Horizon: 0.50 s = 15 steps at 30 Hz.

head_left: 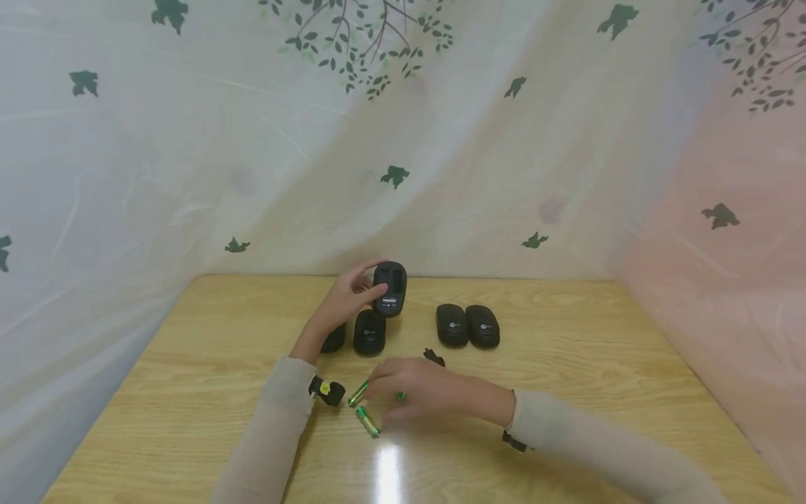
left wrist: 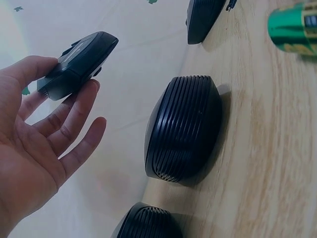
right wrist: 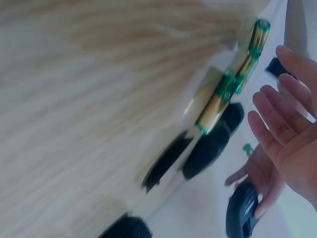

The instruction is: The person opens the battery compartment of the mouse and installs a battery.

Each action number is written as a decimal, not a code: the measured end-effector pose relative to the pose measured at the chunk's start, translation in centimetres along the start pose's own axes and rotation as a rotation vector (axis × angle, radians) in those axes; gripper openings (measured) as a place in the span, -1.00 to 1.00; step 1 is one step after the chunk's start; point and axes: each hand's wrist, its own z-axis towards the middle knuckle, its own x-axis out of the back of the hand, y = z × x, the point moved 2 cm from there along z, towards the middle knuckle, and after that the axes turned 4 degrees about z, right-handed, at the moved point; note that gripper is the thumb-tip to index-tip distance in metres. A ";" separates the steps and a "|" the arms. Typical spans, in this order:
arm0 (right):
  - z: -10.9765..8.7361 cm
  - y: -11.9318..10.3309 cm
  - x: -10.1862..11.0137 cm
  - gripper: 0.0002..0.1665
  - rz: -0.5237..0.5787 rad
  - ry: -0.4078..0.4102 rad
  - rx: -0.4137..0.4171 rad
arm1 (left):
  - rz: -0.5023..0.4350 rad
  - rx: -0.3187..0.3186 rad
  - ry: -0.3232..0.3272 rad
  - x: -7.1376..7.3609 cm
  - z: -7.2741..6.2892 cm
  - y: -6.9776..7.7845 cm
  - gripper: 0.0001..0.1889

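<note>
My left hand (head_left: 345, 302) holds a black computer mouse (head_left: 390, 297) up above the table, pinching it between thumb and fingers. Its underside, with a dark recess and a white label, faces the head camera. My right hand (head_left: 422, 388), blurred, hovers over several green-and-gold batteries (head_left: 368, 422). In the right wrist view the fingers (right wrist: 271, 116) of that hand are loosely extended with nothing between them, apart from the batteries (right wrist: 213, 114). One battery is partly hidden behind the hand in the head view. A small black piece (head_left: 433, 357), perhaps a mouse cover, lies just beyond it.
Two black mice (head_left: 452, 325) stand side by side at the right on the wooden table (head_left: 567, 336). Another mouse (head_left: 369, 332) sits below the held one, and one more (head_left: 334, 340) is partly covered by the left arm. A patterned curtain (head_left: 441, 210) hangs behind the table.
</note>
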 end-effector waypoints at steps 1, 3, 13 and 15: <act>0.1 -0.2 -0.2 -0.54 -0.003 -0.019 0.004 | 0.001 -0.001 -0.001 0.0 0.0 0.0 -0.42; 0.3 -0.6 -0.5 -0.50 -0.014 -0.051 0.013 | 0.002 -0.002 -0.002 0.0 0.0 -0.1 -0.41; 1.1 -1.7 -0.8 -0.49 -0.080 -0.160 0.044 | 0.013 -0.007 -0.011 0.0 0.0 -0.1 -0.41; 1.2 -1.8 -0.8 -0.50 -0.090 -0.180 0.032 | 0.015 -0.010 -0.013 0.0 0.0 -0.1 -0.41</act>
